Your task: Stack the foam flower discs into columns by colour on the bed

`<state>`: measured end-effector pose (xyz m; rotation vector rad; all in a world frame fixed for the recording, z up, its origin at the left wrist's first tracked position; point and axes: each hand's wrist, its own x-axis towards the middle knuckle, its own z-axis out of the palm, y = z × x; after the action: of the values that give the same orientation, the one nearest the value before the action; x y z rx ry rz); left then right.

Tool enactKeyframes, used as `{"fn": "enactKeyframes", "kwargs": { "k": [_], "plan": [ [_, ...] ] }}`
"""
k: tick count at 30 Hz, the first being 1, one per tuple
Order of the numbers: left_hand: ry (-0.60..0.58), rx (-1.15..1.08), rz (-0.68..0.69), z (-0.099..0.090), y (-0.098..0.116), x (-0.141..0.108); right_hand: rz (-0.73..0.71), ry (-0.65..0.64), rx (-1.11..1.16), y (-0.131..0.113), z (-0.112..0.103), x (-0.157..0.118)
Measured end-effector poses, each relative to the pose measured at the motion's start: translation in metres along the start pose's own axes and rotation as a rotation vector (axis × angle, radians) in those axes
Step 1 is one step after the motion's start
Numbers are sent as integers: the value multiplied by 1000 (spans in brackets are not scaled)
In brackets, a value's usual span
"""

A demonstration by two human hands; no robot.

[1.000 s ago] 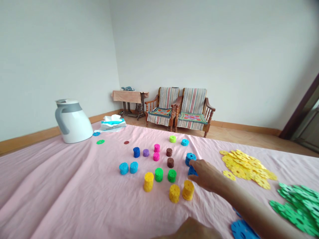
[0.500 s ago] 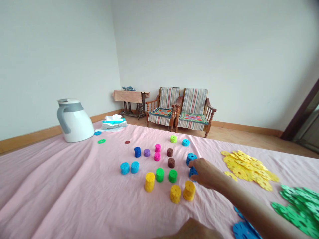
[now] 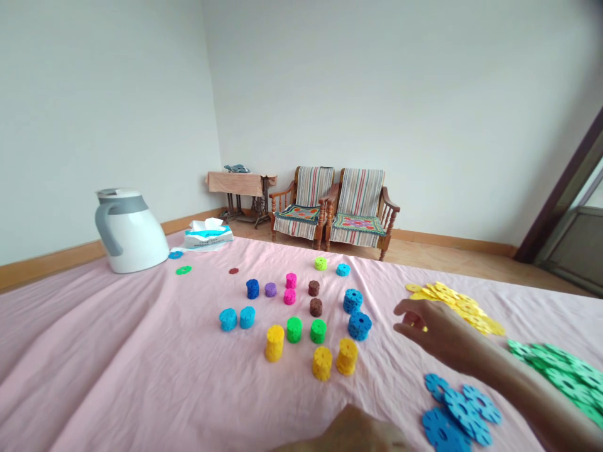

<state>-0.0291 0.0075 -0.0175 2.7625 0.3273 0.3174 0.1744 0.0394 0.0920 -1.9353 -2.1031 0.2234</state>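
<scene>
Head view, one moment, contents as follows.

Item 1: right hand [image 3: 436,329], at right of frame, arm entering from the lower right corner. Grip half open, fingers [image 3: 405,314] loosely curled and pointing left, tips at the near edge of the yellow flower pieces [image 3: 455,307]. Whether it has hold of a piece cannot be told; a bit of yellow shows between the fingers.

Item 2: left hand [image 3: 353,433], only a blurred edge at bottom centre. Its grip cannot be told.

Item 3: loose flat foam flower pieces with round holes, lying in heaps at right of frame. The yellow ones lie just under and beyond the right hand, green flower pieces [image 3: 560,376] at the far right edge, and blue flower pieces [image 3: 452,411] overlapping below the right forearm.

Item 4: short upright stacks of the same foam pieces, standing apart in loose rows at centre of frame. Nearest the right hand is a blue stack [image 3: 359,326], just beside a second blue stack [image 3: 352,301]. Three yellow stacks [image 3: 347,356] stand at the front; green, brown, pink, purple and light blue stacks stand beyond.

Item 5: pink sheet [image 3: 117,326], wrinkled, under everything above.

Item 6: white kettle [image 3: 129,232] and tissue box [image 3: 207,235], upper left, at the far edge of the sheet.

Item 7: two striped wooden armchairs [image 3: 334,204], against the far wall.
</scene>
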Motion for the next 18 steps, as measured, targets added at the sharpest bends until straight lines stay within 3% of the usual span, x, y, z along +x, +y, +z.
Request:
{"fn": "enactKeyframes", "kwargs": {
  "k": [4, 6, 9, 14, 18],
  "plan": [
    [0, 31, 16, 2, -2, 6, 52, -78, -14, 31, 7, -21],
    [15, 54, 23, -3, 3, 7, 37, -27, 16, 34, 17, -25],
    [29, 96, 8, -10, 11, 8, -55, 76, 114, 19, 30, -23],
    [43, 141, 1, -10, 11, 7, -171, 47, 121, -18, 42, -11],
    [37, 140, 31, -4, 5, 5, -167, 18, 70, -30, 46, -5]
  ]
}}
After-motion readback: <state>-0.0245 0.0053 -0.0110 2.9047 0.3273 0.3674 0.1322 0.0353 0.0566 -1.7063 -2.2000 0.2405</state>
